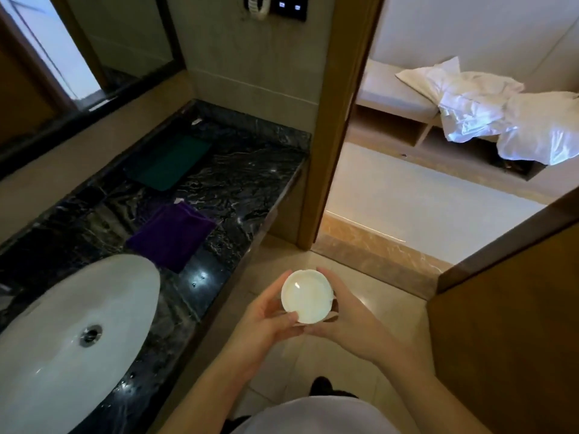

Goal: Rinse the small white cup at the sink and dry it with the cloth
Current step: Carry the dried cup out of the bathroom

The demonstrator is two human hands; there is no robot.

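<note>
Both hands, L [266, 314] & R [347, 321], grip white cup [306, 296]; cup's underside hidden.

No text, label, brand, number or sign can be read anywhere. The dark wall panel [287, 7] at the top carries two small lit marks, too blurred to make out. The small white cup [306, 296] between the fingers [327, 277] bears no legible marking.

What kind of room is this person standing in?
Probably a hotel bathroom. There is a white sink set in a dark marble counter under a wall mirror, and the doorway opens onto a room with crumpled white bedding. Both hands hold a small white cup.
</note>
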